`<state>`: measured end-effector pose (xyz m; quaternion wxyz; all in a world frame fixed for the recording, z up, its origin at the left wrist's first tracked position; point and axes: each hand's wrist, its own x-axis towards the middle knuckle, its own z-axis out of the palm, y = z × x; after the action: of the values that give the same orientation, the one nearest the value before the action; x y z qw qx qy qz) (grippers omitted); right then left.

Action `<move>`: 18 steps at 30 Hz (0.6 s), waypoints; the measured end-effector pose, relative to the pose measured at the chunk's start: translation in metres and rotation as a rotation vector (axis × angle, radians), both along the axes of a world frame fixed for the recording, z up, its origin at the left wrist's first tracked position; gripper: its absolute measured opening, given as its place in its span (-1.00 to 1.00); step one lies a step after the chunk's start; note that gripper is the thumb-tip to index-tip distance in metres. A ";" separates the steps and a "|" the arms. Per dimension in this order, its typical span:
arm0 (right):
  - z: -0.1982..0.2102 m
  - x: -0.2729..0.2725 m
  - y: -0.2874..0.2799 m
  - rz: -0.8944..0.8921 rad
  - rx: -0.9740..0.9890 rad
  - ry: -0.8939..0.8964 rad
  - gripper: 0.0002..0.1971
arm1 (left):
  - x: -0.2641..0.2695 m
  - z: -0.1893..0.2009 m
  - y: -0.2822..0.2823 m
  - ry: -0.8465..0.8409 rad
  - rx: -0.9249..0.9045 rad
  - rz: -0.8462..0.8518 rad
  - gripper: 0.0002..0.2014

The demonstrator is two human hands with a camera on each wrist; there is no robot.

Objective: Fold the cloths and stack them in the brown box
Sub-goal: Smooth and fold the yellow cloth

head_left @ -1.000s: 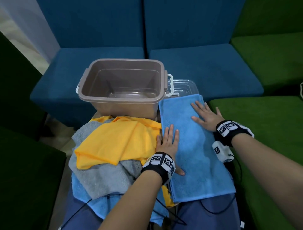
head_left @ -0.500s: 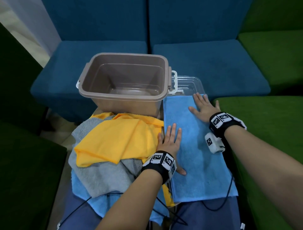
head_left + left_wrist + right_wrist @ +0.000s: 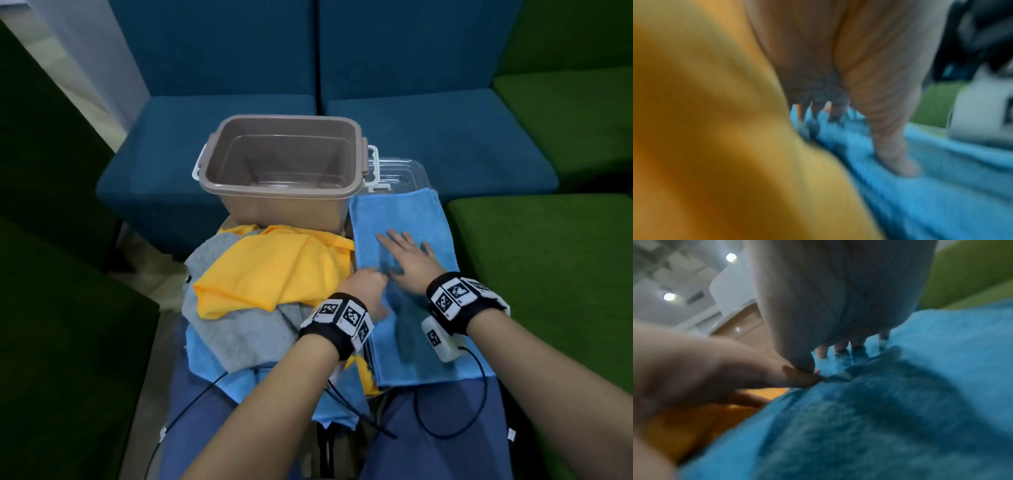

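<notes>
A: Hands status?
B: Right hand (image 3: pixel 407 262), fingers spread flat, has slid back from 12 o'clock to mid folded blue terry cloth (image 3: pixel 411 349); left hand (image 3: pixel 364 286) has curled onto its near edge, grip unclear.
A: Task?
B: Smoothing done, likely next fold. Brown plastic box (image 3: pixel 286 197) at 11 o'clock, empty.

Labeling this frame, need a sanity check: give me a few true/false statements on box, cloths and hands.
1. The brown box holds a folded cloth. False: it is empty.
2. The right hand lies flat on the blue cloth. True.
3. The yellow cloth lies on top of a grey cloth. True.
4. The blue cloth lies left of the yellow cloth. False: it lies to its right.
5. The left hand grips the box rim. False: it is at the blue cloth's left edge.
</notes>
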<state>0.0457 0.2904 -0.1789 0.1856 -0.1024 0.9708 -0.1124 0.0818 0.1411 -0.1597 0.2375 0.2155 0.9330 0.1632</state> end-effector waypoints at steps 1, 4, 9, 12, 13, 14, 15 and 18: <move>0.005 -0.001 -0.004 0.008 -0.001 0.013 -0.31 | 0.001 0.012 -0.009 0.029 0.075 0.045 -0.49; 0.027 0.000 -0.026 0.008 -0.174 0.134 -0.55 | 0.000 0.045 -0.052 0.137 0.250 0.242 -0.73; 0.054 0.007 -0.092 0.213 -0.515 0.340 -0.82 | 0.001 0.078 -0.127 0.249 0.079 0.469 -0.66; 0.059 0.007 -0.127 0.333 -0.553 0.346 -0.72 | 0.007 0.077 -0.160 0.227 -0.055 0.563 -0.56; 0.061 0.006 -0.138 0.350 -0.569 0.321 -0.71 | 0.011 0.075 -0.170 0.202 -0.100 0.612 -0.51; 0.062 0.007 -0.146 0.351 -0.582 0.282 -0.72 | 0.015 0.073 -0.176 0.169 -0.142 0.665 -0.48; 0.064 0.007 -0.154 0.347 -0.586 0.241 -0.73 | 0.018 0.072 -0.183 0.130 -0.164 0.713 -0.48; 0.069 0.010 -0.167 0.322 -0.581 0.180 -0.82 | 0.026 0.066 -0.196 0.012 -0.111 0.775 -0.35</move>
<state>0.0552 0.1229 -0.1102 0.0777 -0.3122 0.8822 -0.3438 0.1081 -0.0548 -0.0932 0.1641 -0.1649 0.9541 0.1887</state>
